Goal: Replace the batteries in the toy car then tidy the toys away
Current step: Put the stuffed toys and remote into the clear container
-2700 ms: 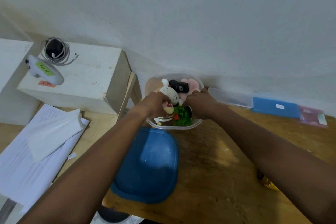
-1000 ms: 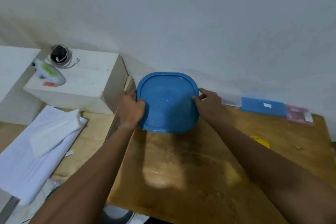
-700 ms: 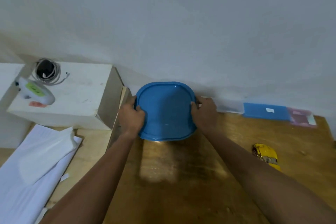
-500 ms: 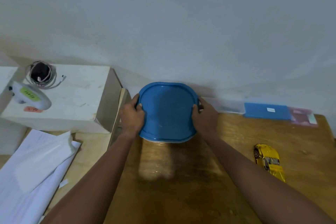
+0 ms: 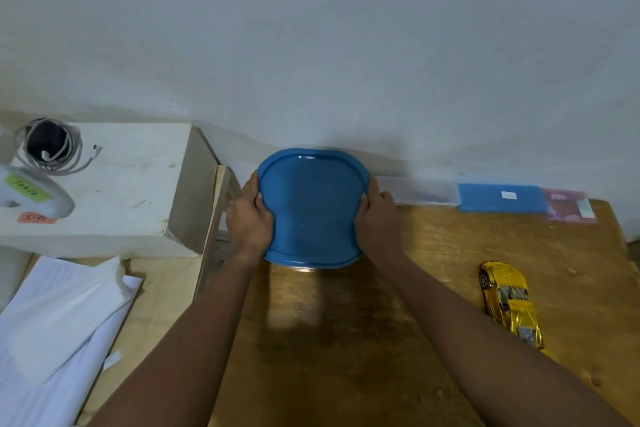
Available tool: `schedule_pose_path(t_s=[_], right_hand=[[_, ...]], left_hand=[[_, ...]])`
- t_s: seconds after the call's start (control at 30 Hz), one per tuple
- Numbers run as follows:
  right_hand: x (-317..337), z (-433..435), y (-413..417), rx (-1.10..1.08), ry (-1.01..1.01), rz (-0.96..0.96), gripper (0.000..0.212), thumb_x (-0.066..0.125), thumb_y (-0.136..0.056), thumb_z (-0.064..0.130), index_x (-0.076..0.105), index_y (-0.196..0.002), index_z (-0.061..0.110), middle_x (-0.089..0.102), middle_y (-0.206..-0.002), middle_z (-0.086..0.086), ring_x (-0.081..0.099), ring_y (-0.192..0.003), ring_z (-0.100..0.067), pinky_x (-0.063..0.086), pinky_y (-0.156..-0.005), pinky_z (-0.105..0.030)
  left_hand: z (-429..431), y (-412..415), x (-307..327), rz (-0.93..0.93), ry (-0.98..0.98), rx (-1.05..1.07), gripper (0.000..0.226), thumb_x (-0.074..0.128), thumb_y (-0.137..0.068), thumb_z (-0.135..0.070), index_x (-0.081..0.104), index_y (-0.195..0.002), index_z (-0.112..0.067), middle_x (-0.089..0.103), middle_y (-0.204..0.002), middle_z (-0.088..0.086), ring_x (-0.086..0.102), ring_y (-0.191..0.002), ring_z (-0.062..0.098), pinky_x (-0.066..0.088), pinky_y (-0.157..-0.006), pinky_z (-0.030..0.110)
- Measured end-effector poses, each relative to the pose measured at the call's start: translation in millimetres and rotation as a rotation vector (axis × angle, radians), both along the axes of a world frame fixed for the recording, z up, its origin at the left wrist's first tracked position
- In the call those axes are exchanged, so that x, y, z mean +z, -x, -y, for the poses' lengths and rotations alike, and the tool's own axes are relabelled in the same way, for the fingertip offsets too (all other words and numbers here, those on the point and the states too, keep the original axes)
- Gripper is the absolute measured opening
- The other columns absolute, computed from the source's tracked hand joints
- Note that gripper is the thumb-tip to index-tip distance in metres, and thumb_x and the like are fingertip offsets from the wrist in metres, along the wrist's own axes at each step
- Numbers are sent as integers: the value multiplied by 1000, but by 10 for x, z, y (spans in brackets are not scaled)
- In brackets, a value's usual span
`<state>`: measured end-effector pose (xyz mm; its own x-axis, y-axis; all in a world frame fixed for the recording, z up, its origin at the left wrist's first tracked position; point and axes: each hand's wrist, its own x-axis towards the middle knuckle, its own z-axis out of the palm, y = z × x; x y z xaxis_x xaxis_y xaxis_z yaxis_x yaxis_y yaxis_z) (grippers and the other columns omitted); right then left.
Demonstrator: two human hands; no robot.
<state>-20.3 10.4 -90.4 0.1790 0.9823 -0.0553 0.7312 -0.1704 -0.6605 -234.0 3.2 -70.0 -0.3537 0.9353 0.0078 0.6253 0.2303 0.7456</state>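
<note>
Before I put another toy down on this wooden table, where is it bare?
Bare wood lies between the forearms, in front of the blue lid, and between the right hand and the yellow toy car. The back edge by the wall is crowded with the flat blue case and other flat packs.

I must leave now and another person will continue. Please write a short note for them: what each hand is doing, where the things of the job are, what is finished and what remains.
Left hand: gripping the left edge of the blue lid.
Right hand: gripping the lid's right edge.
The lid sits over the toy container at the back of the wooden table, against the wall; the container itself is hidden under it. Whether it has clicked shut cannot be seen.
The yellow toy car lies on the table to the right, outside the container.
Done: lid placed on.
Left: confirm the seal, put the car away. Its battery state is not visible.
</note>
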Motion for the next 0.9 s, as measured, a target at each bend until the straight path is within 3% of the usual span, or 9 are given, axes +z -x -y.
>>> schedule_pose_path(t_s=[0.1, 0.2, 0.33, 0.5, 0.67, 0.8, 0.9], right_hand=[[-13, 10, -40, 26, -15, -75, 50, 30, -106, 29, 24, -155, 23, 57, -93, -6, 56, -77, -18, 45, -62, -32], [-13, 15, -61, 11, -5, -214, 47, 32, -105, 31, 29, -152, 27, 64, -93, 0, 60, -81, -14, 48, -64, -28], [37, -65, -56, 40, -25, -182, 42, 33, -105, 27, 37, -146, 28, 64, -93, 2, 58, -78, -12, 46, -63, -29], [71, -140, -32, 29, -48, -148, 39, 34, -104, 25, 41, -142, 32, 61, -87, 3, 56, -73, -12, 38, -56, -20], [58, -93, -3, 20, -61, -164, 37, 31, -105, 27, 39, -141, 32, 60, -85, 4, 56, -72, -9, 39, -56, -21], [73, -85, -16, 44, -47, -121, 34, 28, -105, 27, 41, -137, 27, 61, -90, 0, 59, -77, -17, 39, -56, -26], [153, -83, -68, 86, 28, -126, 37, 26, -106, 31, 36, -142, 29, 63, -101, -2, 61, -88, -22, 40, -64, -30]], left_hand=[[-12, 11, -37, -27, -20, -3, 46, 40, -104, -7, 46, -149, -13, 60, -89, 4, 54, -80, 18, 46, -71, 34], [-41, 31, -113, -32, -37, -5, 47, 41, -102, -6, 47, -148, -11, 63, -92, 10, 58, -85, 26, 52, -74, 42], [-85, 46, -226, -77, -22, 29, 49, 41, -99, -9, 48, -148, -14, 61, -94, 14, 58, -90, 33, 53, -77, 52], [-91, 21, -230, -91, -12, 47, 51, 41, -99, -10, 47, -149, -16, 59, -94, 16, 57, -89, 34, 52, -74, 47], [-121, 52, -211, -102, -34, 10, 48, 40, -102, -12, 46, -149, -14, 58, -90, 13, 56, -88, 33, 52, -76, 49], [-149, 89, -237, -157, -75, -30, 48, 39, -101, -9, 48, -147, -8, 59, -81, 13, 55, -77, 29, 52, -70, 48], [-86, 79, -165, -180, -43, -42, 48, 39, -103, -15, 44, -151, -13, 66, -95, 17, 60, -86, 32, 53, -76, 47]])
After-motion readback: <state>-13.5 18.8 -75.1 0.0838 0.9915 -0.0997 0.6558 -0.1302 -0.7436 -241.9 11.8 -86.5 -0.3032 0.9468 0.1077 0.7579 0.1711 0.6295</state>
